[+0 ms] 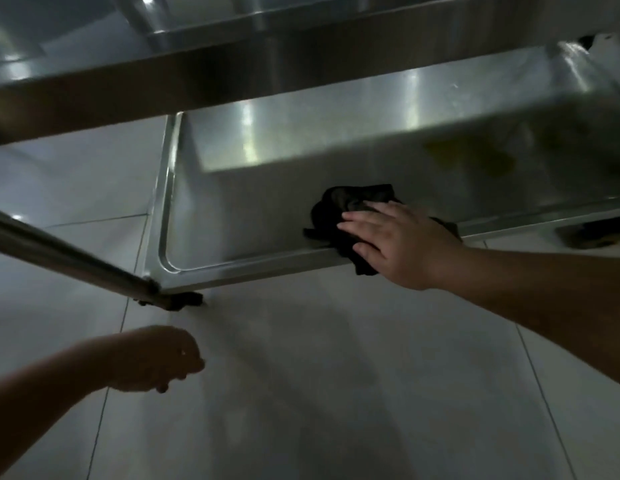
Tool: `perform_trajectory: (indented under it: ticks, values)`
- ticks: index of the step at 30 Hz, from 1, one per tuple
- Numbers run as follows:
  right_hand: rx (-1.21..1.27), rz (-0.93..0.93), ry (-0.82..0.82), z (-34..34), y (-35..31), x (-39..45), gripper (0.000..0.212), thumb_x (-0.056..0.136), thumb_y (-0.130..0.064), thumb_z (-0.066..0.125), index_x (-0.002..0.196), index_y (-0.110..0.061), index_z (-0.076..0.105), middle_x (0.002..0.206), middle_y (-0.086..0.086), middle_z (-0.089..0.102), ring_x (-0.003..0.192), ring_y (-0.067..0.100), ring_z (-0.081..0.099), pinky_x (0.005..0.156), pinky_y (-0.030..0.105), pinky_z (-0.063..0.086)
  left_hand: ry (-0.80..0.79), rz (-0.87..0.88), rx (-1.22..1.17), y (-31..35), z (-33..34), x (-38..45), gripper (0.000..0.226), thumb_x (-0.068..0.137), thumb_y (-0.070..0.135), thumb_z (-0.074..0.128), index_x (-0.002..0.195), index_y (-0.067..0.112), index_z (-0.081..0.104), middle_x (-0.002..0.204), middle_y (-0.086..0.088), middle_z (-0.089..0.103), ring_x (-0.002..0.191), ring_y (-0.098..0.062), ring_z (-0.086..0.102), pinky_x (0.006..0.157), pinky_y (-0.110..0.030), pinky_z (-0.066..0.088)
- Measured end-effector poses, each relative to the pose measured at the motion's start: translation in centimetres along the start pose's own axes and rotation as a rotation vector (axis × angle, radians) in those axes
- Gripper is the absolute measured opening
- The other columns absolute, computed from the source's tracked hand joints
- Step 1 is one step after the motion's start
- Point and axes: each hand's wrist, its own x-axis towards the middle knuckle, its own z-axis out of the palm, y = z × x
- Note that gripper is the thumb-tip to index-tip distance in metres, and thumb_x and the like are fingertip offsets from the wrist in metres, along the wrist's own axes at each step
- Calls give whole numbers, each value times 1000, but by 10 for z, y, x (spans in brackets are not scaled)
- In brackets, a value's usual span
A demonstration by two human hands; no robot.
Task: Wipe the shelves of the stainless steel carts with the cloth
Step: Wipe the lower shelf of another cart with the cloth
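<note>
My right hand [391, 244], fingers straight, presses the dark cloth [343, 209] flat on the bottom shelf [232, 216]; my left hand [156, 358] hangs loosely curled, holding nothing.

The cloth [350, 216] is dark, nearly black, and crumpled. It lies on the front rim of the lower shelf [239, 216] of the stainless steel cart [232, 74], with 1 corner hanging over the rim edge. The lower shelf is a shallow brushed-steel tray with a raised lip and rounded corners, and it shows streaked reflections. An upper shelf [128, 95] spans above it, seen from its underside.
</note>
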Motion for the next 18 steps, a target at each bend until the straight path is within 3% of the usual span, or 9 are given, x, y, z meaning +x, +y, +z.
perform_trajectory:
  ticks: [2, 4, 6, 9, 11, 13, 15, 18]
  values:
    - [16, 14, 40, 2, 5, -3, 57, 108, -56, 21, 163, -42, 29, 171, -21, 22, 160, 15, 15, 128, 38, 7, 79, 60, -115, 29, -14, 5, 7, 104, 29, 66, 107, 27, 72, 99, -1, 73, 66, -4, 70, 60, -20, 55]
    - [40, 47, 73, 1, 21, -11, 56, 109, -55, 21, 162, -40, 32, 171, -19, 25, 159, 16, 18, 129, 40, 10, 209, 117, -50, 62, -29, 11, 9, 101, 47, 65, 107, 42, 70, 97, 11, 72, 78, -5, 71, 73, -28, 61]
    - [56, 109, 109, 0, 50, -24, 61, 106, -56, 19, 161, -38, 36, 170, -16, 29, 157, 19, 22, 129, 42, 16, 379, 189, 50, 92, -37, 15, 17, 95, 59, 62, 107, 49, 68, 94, 21, 69, 78, 0, 67, 73, -26, 59]
    - [43, 300, 211, -3, 119, -50, 67, 102, -55, 19, 160, -31, 42, 168, -8, 36, 155, 25, 31, 126, 49, 26, 526, 300, -2, 127, -44, 20, 13, 93, 54, 62, 105, 50, 64, 90, 21, 66, 77, 1, 65, 65, -20, 52]
    - [38, 460, 285, -6, 171, -69, 64, 104, -51, 22, 158, -25, 44, 167, -2, 39, 153, 30, 35, 124, 51, 29, 665, 387, 9, 140, -49, 25, 7, 97, 43, 64, 103, 43, 64, 89, 17, 64, 75, -1, 63, 63, -24, 51]
    - [33, 651, 324, -9, 212, -84, 58, 108, -47, 25, 159, -24, 42, 168, 0, 37, 152, 33, 34, 124, 51, 29, 772, 440, -42, 149, -55, 29, 14, 97, 36, 67, 110, 37, 65, 100, 15, 64, 85, -6, 64, 72, -32, 54]
    - [42, 791, 313, -10, 227, -86, 58, 108, -47, 24, 160, -26, 37, 170, -1, 32, 154, 33, 29, 125, 53, 26, 830, 434, -7, 157, -60, 41, 29, 97, 34, 68, 126, 29, 65, 118, 4, 65, 105, -22, 65, 85, -38, 54]
    - [78, 801, 302, -12, 201, -74, 58, 108, -45, 24, 162, -26, 33, 171, -2, 29, 155, 34, 26, 125, 55, 24, 844, 325, 12, 180, -68, 67, 48, 102, 39, 61, 146, 21, 54, 146, -10, 54, 134, -37, 52, 108, -50, 47]
